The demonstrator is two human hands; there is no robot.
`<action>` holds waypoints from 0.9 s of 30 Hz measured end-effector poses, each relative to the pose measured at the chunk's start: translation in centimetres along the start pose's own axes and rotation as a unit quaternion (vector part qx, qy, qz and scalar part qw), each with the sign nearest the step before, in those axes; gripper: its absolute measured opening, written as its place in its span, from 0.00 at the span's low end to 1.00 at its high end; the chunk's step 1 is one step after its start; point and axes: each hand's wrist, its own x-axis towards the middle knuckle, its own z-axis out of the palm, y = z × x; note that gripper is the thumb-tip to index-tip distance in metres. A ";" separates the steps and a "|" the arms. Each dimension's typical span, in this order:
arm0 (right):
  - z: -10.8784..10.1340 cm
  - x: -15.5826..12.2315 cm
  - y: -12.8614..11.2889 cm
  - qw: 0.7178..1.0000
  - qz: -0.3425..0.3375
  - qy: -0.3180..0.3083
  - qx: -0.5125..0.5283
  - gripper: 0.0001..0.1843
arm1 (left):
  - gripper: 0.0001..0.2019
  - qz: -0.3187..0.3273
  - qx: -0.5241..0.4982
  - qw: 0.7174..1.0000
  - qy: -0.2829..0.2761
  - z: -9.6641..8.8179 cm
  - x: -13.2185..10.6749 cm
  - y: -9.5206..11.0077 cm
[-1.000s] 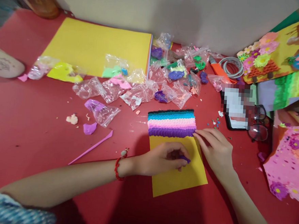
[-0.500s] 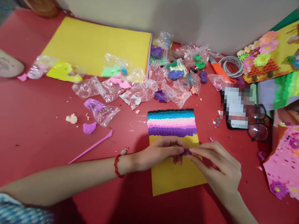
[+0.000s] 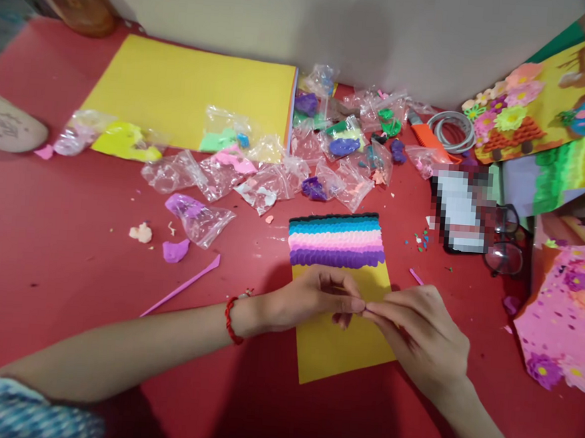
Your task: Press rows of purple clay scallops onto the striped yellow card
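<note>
Fingertip to fingertip, my left hand (image 3: 311,300) and my right hand (image 3: 432,335) meet above a yellow sheet (image 3: 333,355). Both are closed in a pinch on purple clay (image 3: 366,308), of which only a tiny dark speck shows between the fingertips. Across the sheet's upper part run bands of clay (image 3: 336,239) in black, blue, white, pink and purple, with scalloped edges. The lowest band, purple, lies just above my left hand. Beside my right hand the tip of a pink stick (image 3: 415,275) sticks out.
Small plastic bags of coloured clay (image 3: 255,176) spread across the red table (image 3: 95,245). A pink modelling tool (image 3: 182,285) lies left of the sheet. To the right are a phone (image 3: 461,211), glasses (image 3: 505,240), an orange cutter (image 3: 431,138) and flower-decorated clay pieces (image 3: 561,318).
The purple clay between my fingers showed clearly before and is now almost hidden. My right hand has shifted slightly down, and the fingertips are pressed closer together.
</note>
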 end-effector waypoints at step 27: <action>-0.2 -0.3 4.7 0.974 0.227 0.002 0.004 0.05 | 0.11 0.037 0.232 0.972 0.017 0.8 -0.6 -1.2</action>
